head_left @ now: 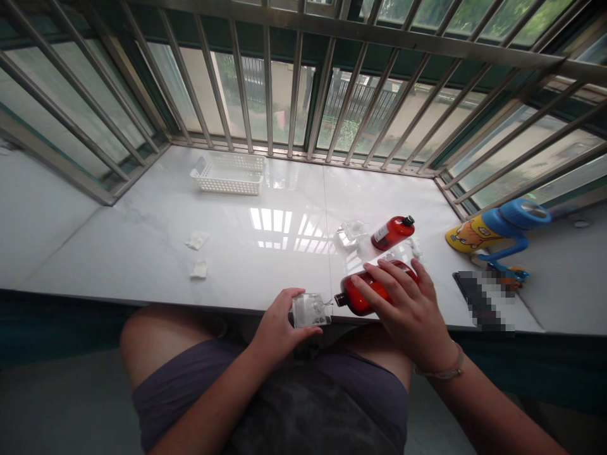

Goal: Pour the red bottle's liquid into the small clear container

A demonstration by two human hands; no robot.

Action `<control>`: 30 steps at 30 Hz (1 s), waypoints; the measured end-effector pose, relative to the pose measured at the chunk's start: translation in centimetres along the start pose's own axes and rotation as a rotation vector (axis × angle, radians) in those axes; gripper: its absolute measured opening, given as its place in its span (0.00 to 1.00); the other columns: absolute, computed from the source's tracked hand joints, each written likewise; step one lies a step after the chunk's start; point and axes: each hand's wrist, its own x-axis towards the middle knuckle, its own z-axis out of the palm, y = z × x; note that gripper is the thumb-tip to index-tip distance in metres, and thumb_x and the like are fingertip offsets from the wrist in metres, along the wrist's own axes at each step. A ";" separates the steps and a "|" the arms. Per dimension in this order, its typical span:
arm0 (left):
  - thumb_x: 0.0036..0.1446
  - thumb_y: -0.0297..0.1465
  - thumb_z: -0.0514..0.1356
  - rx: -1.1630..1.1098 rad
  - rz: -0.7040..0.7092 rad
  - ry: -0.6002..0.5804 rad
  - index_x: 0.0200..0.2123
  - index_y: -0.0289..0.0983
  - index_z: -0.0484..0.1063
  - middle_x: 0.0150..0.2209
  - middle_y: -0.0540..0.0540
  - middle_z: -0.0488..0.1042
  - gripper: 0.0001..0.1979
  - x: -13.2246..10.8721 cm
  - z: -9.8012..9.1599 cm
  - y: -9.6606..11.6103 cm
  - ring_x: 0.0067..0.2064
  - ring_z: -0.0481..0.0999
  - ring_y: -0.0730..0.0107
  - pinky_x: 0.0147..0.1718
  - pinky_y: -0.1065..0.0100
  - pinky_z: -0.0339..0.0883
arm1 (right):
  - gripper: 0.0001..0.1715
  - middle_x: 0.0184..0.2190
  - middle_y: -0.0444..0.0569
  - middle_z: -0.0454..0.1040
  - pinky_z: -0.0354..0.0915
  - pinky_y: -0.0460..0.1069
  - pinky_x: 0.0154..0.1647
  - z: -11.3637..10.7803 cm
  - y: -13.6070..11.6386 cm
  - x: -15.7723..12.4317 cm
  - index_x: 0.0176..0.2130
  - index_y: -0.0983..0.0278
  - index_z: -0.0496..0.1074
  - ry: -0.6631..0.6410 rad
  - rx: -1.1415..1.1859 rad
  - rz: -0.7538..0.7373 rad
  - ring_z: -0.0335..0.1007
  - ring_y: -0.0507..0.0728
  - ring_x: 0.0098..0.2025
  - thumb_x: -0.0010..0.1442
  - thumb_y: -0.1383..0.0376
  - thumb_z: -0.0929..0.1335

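Observation:
My left hand (276,325) is closed around a small, clear, square-sided container (310,309) at the counter's front edge. My right hand (410,306) grips a large red bottle (356,297) with a black neck, tipped on its side so that its uncapped mouth faces the container. A thin, clear stream seems to run from the mouth into the container. Behind it on the counter lies a smaller-looking red bottle (391,234) with a black cap. Left of that bottle is another clear piece (351,232), whose exact kind I cannot make out.
A white perforated basket (230,184) stands at the back left of the glossy white counter (289,253). Two white crumpled pads (196,240) lie at left. On the right are a blue-and-yellow flask (478,232) and a dark, partly blurred flat object (469,294). Metal bars (270,95) line the window.

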 end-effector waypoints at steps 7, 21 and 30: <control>0.48 0.37 0.82 -0.006 0.008 0.003 0.58 0.44 0.72 0.58 0.42 0.76 0.37 0.0 0.1 -0.2 0.61 0.77 0.49 0.62 0.47 0.75 | 0.31 0.67 0.54 0.74 0.48 0.75 0.77 -0.1 0.0 0.2 0.68 0.53 0.71 0.000 -0.003 -0.010 0.66 0.68 0.70 0.71 0.74 0.67; 0.47 0.36 0.83 -0.024 0.006 -0.012 0.59 0.45 0.72 0.58 0.42 0.75 0.38 0.0 0.2 -0.8 0.61 0.77 0.49 0.62 0.47 0.76 | 0.29 0.65 0.54 0.75 0.50 0.74 0.76 -0.4 0.2 0.4 0.67 0.54 0.72 0.008 -0.019 -0.041 0.67 0.68 0.70 0.72 0.74 0.66; 0.46 0.34 0.83 -0.022 0.004 -0.020 0.58 0.45 0.72 0.58 0.43 0.75 0.38 0.0 0.2 -0.5 0.60 0.77 0.50 0.62 0.48 0.76 | 0.29 0.65 0.55 0.75 0.51 0.75 0.76 -0.5 0.2 0.5 0.66 0.55 0.72 0.012 -0.018 -0.065 0.67 0.69 0.69 0.71 0.75 0.66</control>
